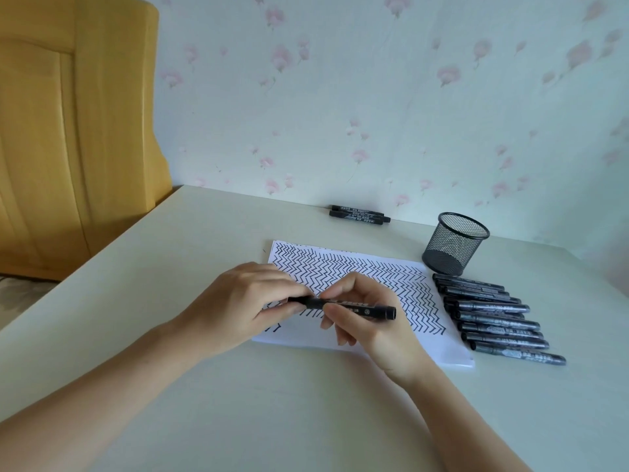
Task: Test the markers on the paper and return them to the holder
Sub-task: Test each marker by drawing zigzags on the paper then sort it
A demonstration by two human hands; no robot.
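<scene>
Your left hand comes in from the lower left, forearm lying across the table, knuckles up and palm down over the near left part of the paper. Its fingers are curled and pinch the left end of the marker. That end is hidden under your fingertips, so you cannot tell whether it is a cap or the tip.

The marker lies level, just above the paper, running left to right between your two hands.

Your right hand reaches in from the lower right, wrist over the paper's near edge. Its thumb and forefinger grip the marker's middle, the other fingers curled beneath, and the marker's right end sticks out past them.

The zigzag lines on the paper run beyond your fingertips and to the right of them.

Further right of your right hand, a row of markers lies side by side on the table, just beside the paper's right edge. Beyond that row stands the mesh holder, upright. Far past your fingertips, two markers lie against the wall.
</scene>
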